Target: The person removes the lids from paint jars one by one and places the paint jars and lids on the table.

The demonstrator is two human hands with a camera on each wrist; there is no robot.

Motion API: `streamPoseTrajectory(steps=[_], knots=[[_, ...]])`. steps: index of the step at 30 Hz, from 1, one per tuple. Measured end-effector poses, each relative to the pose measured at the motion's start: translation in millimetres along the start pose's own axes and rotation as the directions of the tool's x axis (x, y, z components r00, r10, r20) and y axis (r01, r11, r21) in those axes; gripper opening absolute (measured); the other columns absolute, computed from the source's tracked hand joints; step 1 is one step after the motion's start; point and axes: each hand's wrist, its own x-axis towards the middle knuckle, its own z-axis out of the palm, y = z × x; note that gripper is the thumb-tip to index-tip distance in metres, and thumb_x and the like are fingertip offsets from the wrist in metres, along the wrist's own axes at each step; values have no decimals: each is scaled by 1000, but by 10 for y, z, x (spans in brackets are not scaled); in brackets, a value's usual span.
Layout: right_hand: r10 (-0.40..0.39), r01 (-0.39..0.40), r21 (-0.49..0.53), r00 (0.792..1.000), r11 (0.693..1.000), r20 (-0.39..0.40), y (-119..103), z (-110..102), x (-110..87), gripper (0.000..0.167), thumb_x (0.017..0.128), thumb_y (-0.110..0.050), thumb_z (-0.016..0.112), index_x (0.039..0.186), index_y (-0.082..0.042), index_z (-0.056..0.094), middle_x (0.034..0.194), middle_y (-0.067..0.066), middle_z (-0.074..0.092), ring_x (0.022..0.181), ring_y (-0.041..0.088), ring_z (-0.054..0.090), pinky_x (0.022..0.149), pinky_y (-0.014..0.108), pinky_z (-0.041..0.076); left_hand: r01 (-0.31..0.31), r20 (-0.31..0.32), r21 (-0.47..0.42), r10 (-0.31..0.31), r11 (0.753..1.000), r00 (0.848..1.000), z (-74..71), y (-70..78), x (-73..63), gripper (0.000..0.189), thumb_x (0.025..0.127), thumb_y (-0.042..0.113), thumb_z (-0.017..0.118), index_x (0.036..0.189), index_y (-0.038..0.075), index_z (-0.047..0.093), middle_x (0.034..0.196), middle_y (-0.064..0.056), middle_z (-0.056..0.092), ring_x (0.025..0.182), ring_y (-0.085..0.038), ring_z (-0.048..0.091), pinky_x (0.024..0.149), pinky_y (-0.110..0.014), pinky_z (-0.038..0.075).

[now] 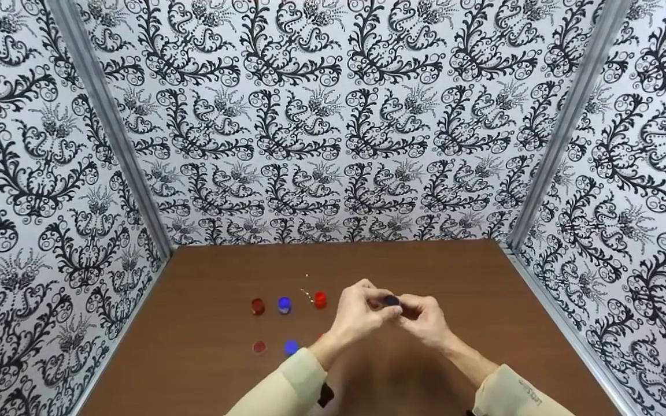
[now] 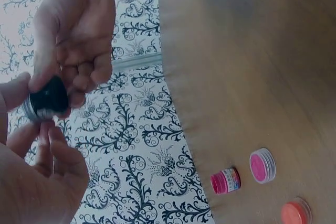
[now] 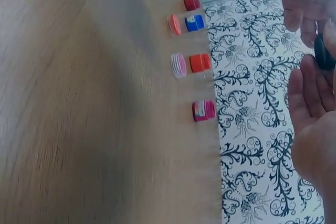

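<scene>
Both hands meet around a small dark paint jar (image 1: 391, 300) held above the table. My left hand (image 1: 358, 312) pinches it from the left, thumb and fingers at its clear rim in the left wrist view. From the other side, my right hand (image 1: 425, 319) grips the dark body (image 2: 50, 98) with thumb and bent fingers. In the right wrist view the fingers partly cover the jar (image 3: 324, 52). Whether its lid is tight or loose, I cannot tell.
Uncapped paint jars stand in a row: dark red (image 1: 258, 306), blue (image 1: 284, 305), orange-red (image 1: 319, 299) and pink (image 3: 203, 110). Nearer lie lids, including a dark red one (image 1: 259, 347), a blue one (image 1: 291, 347) and a pink one (image 2: 262, 165). Patterned walls enclose the brown table (image 1: 206, 277).
</scene>
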Motion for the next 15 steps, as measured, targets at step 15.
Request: streamPoseTrajectory(steps=[15], knots=[[5,-43,-152,970,987,-242,-67,216,57,31,82,20,83,111,11,83,88,6,82,79,-2,72,67,15,60,108,-188,19,-103,994,977,70,17,-45,32,82,42,101,104,21,90,88,6,73,79,-14,69,71,-20,50]])
